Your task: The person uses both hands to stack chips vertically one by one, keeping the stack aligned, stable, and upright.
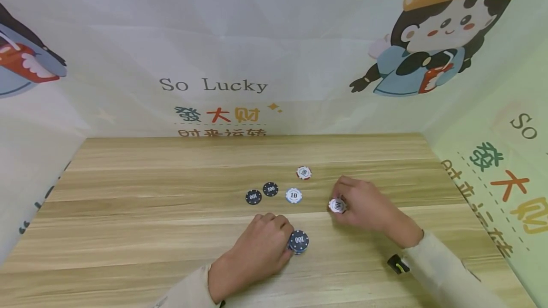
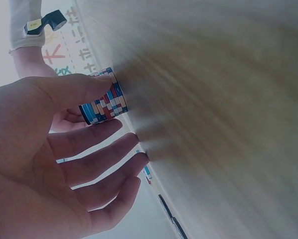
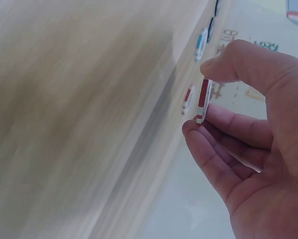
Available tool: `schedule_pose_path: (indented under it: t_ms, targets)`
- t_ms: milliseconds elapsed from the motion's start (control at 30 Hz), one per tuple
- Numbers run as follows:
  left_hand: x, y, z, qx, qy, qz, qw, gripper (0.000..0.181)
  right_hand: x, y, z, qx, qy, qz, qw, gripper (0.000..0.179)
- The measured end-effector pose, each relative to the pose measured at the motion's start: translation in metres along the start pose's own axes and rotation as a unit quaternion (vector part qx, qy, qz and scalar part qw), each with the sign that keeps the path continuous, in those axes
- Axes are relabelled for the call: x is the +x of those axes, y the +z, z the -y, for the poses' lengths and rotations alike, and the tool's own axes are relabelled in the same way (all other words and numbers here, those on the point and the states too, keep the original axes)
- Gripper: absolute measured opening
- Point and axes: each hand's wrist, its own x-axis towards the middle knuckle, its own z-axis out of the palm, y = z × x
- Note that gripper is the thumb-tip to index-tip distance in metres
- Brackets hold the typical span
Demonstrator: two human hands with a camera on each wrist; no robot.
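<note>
My left hand point(image 1: 260, 252) grips a stack of poker chips point(image 1: 298, 241) standing on the table, a black 100 chip on top. In the left wrist view, the thumb lies along the side of the stack point(image 2: 105, 105), which shows red, blue, white and orange edges. To the right, my right hand point(image 1: 364, 203) pinches a red-and-white 100 chip point(image 1: 337, 205) between thumb and fingertips. The right wrist view has this chip point(image 3: 204, 100) edge-on, close over the table.
Farther back on the wooden table point(image 1: 141, 179) lie two black 100 chips point(image 1: 253, 197), a blue-and-white 10 chip point(image 1: 293, 196) and another red-and-white 100 chip point(image 1: 304, 173). A printed cloth point(image 1: 128, 61) with cartoon figures and lettering rises behind the table and along its sides.
</note>
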Motion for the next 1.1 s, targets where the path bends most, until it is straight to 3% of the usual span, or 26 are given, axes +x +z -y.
schedule_pose_path:
  t_ms: [1100]
  targets:
    - [0.000,0.001,0.000,0.008,0.000,-0.001,1.0000,0.036,0.003,-0.001,0.059,0.033,-0.063,0.012,0.9974,0.023]
